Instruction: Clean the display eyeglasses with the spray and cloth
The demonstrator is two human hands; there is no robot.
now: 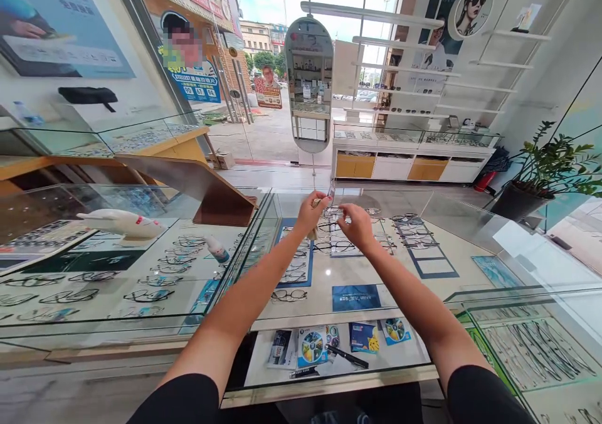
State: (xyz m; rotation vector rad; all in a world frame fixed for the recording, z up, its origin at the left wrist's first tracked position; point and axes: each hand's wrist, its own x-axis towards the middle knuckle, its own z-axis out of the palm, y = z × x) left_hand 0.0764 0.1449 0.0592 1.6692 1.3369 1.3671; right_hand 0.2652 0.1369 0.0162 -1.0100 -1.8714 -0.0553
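Both my hands are raised over a glass display counter [324, 317]. My left hand [311, 214] is closed, and a small beige cloth-like piece [314, 232] shows below its fingers. A thin, partly clear object [332, 190] rises by its fingertips, too small to name. To the right, my right hand [356, 225] has its fingers curled inward, with a small gap between the hands; whether it holds anything is hidden. Under the glass, eyeglasses [290, 295] and frames on a blue-edged tray [426, 245] lie near a dark blue card [356, 298].
An oval mirror [309, 79] stands beyond the counter. At left are a white fish-shaped ornament [123, 224], a small bottle [217, 250] and a brown slanted panel [221, 201]. A pen [347, 356] lies with leaflets in front. A potted plant [522, 192] stands at right.
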